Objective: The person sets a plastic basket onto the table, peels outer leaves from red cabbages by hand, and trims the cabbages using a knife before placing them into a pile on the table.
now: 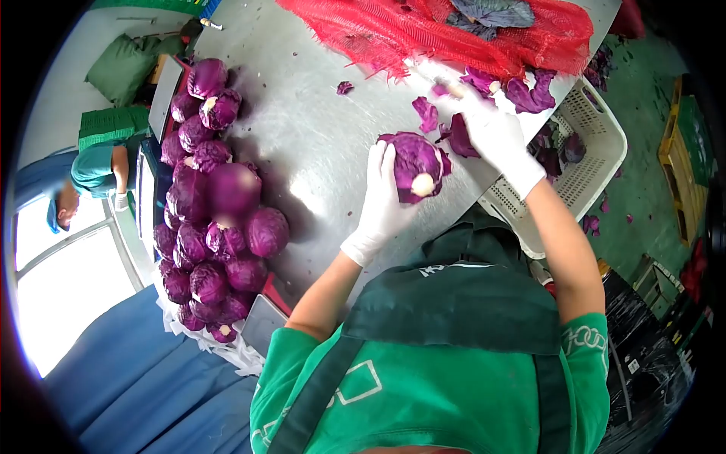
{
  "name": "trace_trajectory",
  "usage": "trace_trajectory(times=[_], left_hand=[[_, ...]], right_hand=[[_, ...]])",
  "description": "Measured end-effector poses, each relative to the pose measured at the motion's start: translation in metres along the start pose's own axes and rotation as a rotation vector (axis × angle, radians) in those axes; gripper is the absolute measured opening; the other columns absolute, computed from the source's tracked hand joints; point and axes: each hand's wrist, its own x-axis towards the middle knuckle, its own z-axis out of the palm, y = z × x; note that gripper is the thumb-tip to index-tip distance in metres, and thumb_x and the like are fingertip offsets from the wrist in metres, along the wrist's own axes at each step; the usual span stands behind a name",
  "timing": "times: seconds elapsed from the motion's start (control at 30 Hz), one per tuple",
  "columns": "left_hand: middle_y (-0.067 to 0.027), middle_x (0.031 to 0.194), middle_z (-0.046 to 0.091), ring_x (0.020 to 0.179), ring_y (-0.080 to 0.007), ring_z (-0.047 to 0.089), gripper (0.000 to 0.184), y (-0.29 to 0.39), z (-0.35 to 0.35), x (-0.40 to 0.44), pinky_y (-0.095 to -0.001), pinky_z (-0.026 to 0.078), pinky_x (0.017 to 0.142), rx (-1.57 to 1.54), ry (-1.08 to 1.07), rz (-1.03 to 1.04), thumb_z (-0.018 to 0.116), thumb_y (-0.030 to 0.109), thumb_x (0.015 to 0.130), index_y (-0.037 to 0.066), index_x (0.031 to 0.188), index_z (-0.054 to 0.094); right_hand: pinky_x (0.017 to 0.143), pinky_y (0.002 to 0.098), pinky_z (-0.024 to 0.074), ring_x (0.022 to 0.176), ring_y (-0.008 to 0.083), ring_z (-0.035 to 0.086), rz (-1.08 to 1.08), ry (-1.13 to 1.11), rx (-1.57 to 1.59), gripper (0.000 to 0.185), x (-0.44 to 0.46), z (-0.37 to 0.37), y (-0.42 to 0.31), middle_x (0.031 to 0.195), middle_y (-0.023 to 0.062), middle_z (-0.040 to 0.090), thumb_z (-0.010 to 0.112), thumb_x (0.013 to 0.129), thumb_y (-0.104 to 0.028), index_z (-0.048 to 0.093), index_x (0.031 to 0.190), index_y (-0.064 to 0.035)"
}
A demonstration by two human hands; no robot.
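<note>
My left hand (386, 193), in a white glove, grips a red cabbage (416, 160) from its left side, its pale cut stem facing me. To the right, my white-gloved right hand (491, 129) is over the table edge, fingers closed and partly blurred. A bright streak and a tan spot show at its fingertips; I cannot make out what it holds. A loose purple leaf (463, 138) lies against or just below this hand. More torn leaves (532, 92) and a small leaf piece (425, 113) lie on the metal table (318, 113).
A pile of red cabbages (208, 284) stands at the left. Red mesh sacking (423, 34) covers the far side, with dark leaves (491, 13) on it. A white crate (597, 155) with leaves stands at the right, below the table. Another person (98, 170) is at far left.
</note>
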Motion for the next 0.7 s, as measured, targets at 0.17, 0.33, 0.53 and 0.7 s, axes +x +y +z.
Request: trace_trajectory(times=[0.17,0.33,0.53,0.7], left_hand=[[-0.0285,0.146,0.025,0.139,-0.0436,0.028,0.110,-0.027,0.018,-0.021,-0.0494,0.026,0.114,-0.491,0.074,-0.247,0.086,0.005,0.062,0.000,0.147,0.017],[-0.0256,0.152,0.019,0.143,-0.0406,0.022,0.110,-0.020,-0.004,-0.012,-0.0479,0.026,0.115,-0.318,-0.026,-0.124,0.087,0.006,0.062,0.004,0.148,0.017],[-0.0195,0.148,0.031,0.140,-0.0316,0.032,0.107,0.005,-0.033,0.008,-0.0442,0.030,0.114,-0.260,-0.204,-0.110,0.087,0.019,0.068,0.006,0.150,0.020],[-0.0171,0.139,0.041,0.130,-0.0288,0.045,0.104,0.006,-0.018,0.014,-0.0412,0.037,0.109,-0.738,-0.088,-0.450,0.087,0.016,0.066,0.001,0.147,0.023]], right_hand=[[0.056,0.0379,0.0519,0.062,0.0290,0.063,0.027,0.035,0.045,0.055,-0.004,0.010,0.026,0.090,0.0122,0.069,0.050,0.099,-0.033,0.033,0.149,-0.0202],[0.079,0.0382,0.0520,0.083,0.0245,0.064,0.119,-0.414,0.640,0.084,-0.008,-0.054,-0.077,0.104,0.0144,0.059,0.071,0.080,-0.043,0.032,0.149,-0.0147],[0.069,0.0346,0.0509,0.074,0.0255,0.062,-0.066,-0.362,0.800,0.051,0.002,-0.012,-0.060,0.095,0.0087,0.058,0.069,0.083,-0.034,0.060,0.128,-0.0104],[0.074,0.0352,0.0519,0.083,0.0240,0.064,-0.105,-0.409,0.710,0.055,0.002,-0.042,-0.063,0.107,0.0087,0.057,0.073,0.081,-0.038,0.060,0.129,-0.0162]])
